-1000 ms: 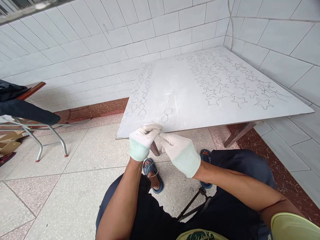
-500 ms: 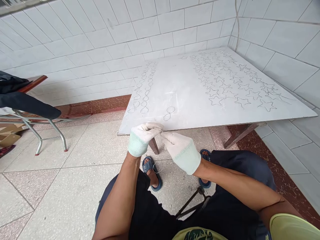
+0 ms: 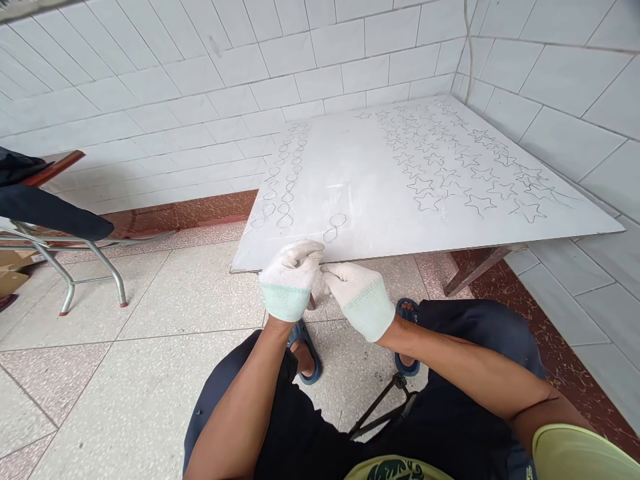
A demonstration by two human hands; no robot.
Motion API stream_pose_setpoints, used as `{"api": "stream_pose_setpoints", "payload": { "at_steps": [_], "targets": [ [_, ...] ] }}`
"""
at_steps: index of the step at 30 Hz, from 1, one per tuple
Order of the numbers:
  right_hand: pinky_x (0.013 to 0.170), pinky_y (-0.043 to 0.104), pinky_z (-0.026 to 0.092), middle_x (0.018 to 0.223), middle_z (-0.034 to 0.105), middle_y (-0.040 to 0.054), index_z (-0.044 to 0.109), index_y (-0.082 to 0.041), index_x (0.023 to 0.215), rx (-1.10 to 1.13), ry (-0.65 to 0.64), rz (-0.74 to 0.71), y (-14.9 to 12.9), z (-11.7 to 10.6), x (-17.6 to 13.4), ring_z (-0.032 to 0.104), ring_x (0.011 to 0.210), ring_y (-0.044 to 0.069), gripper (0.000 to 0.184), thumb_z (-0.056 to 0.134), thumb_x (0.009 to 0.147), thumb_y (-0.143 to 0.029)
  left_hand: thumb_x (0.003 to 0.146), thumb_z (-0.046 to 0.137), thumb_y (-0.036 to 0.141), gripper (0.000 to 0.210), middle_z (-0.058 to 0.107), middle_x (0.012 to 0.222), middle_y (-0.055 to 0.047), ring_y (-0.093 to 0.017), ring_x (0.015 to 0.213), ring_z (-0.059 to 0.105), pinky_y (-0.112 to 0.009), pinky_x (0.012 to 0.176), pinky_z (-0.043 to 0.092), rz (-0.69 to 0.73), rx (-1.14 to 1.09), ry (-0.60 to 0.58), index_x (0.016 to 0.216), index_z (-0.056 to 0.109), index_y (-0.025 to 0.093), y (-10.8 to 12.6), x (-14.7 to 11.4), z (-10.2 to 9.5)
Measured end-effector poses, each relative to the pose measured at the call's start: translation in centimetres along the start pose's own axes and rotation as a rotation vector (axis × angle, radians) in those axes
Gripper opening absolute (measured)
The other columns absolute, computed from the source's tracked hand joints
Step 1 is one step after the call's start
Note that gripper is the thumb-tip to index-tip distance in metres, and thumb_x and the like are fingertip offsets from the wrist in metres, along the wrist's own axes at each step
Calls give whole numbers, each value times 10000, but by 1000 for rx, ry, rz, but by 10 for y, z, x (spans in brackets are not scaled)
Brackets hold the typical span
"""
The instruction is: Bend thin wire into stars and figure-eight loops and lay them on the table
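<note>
Both my hands wear white knit gloves with pale green cuffs and meet just in front of the table's near edge. My left hand (image 3: 289, 280) is closed, with thumb and fingers pinched on a thin wire (image 3: 321, 268). On the right, my right hand (image 3: 361, 299) pinches the same wire, its fingertips almost touching the left ones. The wire is so fine that most of its shape is hard to make out. Just beyond the hands, a wire figure-eight (image 3: 334, 228) lies on the white tabletop (image 3: 345, 160).
Two rows of wire figure-eights (image 3: 285, 197) run along the tabletop's left side. Many wire stars (image 3: 426, 201) cover its right part. Tiled walls (image 3: 340, 47) stand behind and to the right. A metal-legged chair (image 3: 95, 267) is at the left.
My left hand has turned more upright, its back showing more. A wire loop that hung below the hands near the left foot is now barely visible. The view has shifted slightly.
</note>
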State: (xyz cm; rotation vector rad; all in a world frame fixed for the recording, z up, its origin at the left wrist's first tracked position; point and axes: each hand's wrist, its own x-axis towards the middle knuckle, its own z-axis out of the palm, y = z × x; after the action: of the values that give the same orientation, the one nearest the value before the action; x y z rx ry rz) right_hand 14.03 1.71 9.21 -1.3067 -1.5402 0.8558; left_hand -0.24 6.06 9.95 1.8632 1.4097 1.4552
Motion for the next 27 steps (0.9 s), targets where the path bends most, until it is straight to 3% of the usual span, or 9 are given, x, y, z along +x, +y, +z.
{"api": "stream_pose_setpoints", "payload": {
  "at_steps": [6, 12, 17, 20, 23, 27],
  "targets": [
    [635, 268, 355, 641, 631, -30, 607, -215, 671, 52, -17, 41, 2, 0, 2, 576, 631, 127, 345, 543, 1001, -291, 876, 674, 340, 202, 839, 1027, -37, -238, 1044, 766, -347, 1006, 578, -88, 24, -37, 911, 845, 240, -4, 5, 4],
    [624, 272, 353, 614, 623, -31, 611, -217, 670, -44, 6, 60, 6, 0, 6, 562, 613, 133, 343, 548, 1003, -273, 823, 744, 374, 235, 847, 1017, -72, -257, 976, 780, -365, 949, 605, -289, -269, -235, 940, 844, 197, -23, 15, 3],
    [689, 284, 383, 762, 743, 15, 735, -217, 790, -307, 89, -109, 10, -5, 10, 622, 717, 155, 333, 530, 1048, -262, 810, 819, 400, 340, 844, 1114, -114, -274, 1016, 782, -382, 970, 621, -293, -321, -308, 1056, 858, 167, -25, 16, 0],
    [711, 332, 373, 771, 745, 56, 775, -204, 839, -526, 174, -301, 15, -11, 12, 634, 743, 186, 359, 502, 1071, -230, 821, 826, 431, 390, 845, 1111, -120, -282, 1031, 788, -401, 999, 625, -267, -314, -344, 1105, 859, 165, -22, 16, -1],
    [731, 367, 366, 745, 720, 67, 775, -194, 858, -685, 194, -492, 21, -17, 13, 624, 743, 202, 392, 464, 1095, -187, 808, 851, 436, 361, 847, 1116, -113, -286, 1047, 792, -406, 1014, 625, -260, -335, -329, 1061, 866, 178, -19, 14, 1],
    [753, 389, 371, 742, 696, 68, 737, -185, 845, -793, 204, -552, 27, -19, 14, 607, 751, 214, 376, 459, 1096, -149, 808, 855, 425, 332, 852, 1067, -116, -284, 995, 811, -406, 1000, 634, -307, -385, -231, 1024, 865, 173, -21, 10, 7]
  ]
}}
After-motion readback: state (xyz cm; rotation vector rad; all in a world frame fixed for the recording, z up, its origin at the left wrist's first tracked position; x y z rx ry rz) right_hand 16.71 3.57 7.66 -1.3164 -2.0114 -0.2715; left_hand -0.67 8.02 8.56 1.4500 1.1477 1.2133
